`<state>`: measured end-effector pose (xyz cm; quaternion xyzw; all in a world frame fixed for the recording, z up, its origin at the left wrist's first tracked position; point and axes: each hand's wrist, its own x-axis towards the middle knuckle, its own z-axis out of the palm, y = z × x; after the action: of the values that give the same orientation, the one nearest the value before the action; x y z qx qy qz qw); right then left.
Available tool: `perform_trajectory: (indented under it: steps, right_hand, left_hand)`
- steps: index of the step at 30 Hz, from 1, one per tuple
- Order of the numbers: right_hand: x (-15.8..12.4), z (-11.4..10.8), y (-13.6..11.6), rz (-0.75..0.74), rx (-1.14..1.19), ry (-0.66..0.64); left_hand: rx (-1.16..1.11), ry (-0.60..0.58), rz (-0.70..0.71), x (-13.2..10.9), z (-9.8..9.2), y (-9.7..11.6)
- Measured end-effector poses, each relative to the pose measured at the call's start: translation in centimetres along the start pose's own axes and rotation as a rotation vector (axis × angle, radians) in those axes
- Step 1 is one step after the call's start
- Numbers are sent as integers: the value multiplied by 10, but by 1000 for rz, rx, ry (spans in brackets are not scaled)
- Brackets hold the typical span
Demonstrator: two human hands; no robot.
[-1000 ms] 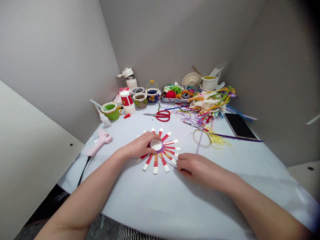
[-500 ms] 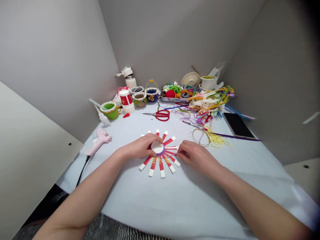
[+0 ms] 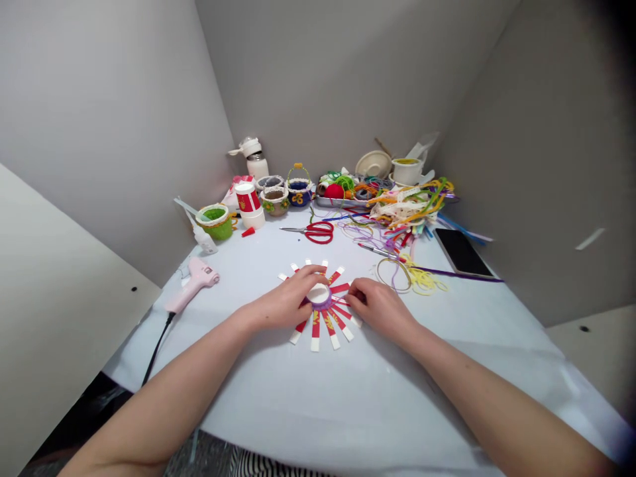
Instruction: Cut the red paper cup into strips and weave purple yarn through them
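Note:
A paper cup cut into red-and-white strips lies splayed out like a sun on the table, its round white base in the middle. Purple yarn is wound around that base. My left hand grips the base from the left, thumb and fingers curved about its edge, covering some strips. On the right side, my right hand is closed in a pinch by the strip tips. A thin purple strand seems to run from the base to its fingertips, which are partly hidden.
Red-handled scissors lie beyond the cup. A pink glue gun with its cord is at left. Small woven baskets stand behind. At right are a pen, yellow yarn, a phone and a ribbon pile.
The cup has turned a little under my left hand, so its strips sit at different angles. My right hand has come slightly closer to the base. The whole view has shifted a bit.

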<state>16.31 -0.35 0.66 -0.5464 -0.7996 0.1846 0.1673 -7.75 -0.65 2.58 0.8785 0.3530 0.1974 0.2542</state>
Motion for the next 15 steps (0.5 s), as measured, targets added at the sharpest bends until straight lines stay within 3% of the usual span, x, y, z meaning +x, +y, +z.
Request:
perform_trajectory:
  steps: [6, 15]
  right_hand:
    - [1, 2, 2, -4, -3, 3]
    - [-5, -15, 4, -207, 97, -58]
  left_hand:
    - [-19, 116, -115, 4, 14, 2]
    - [42, -24, -93, 5, -4, -7]
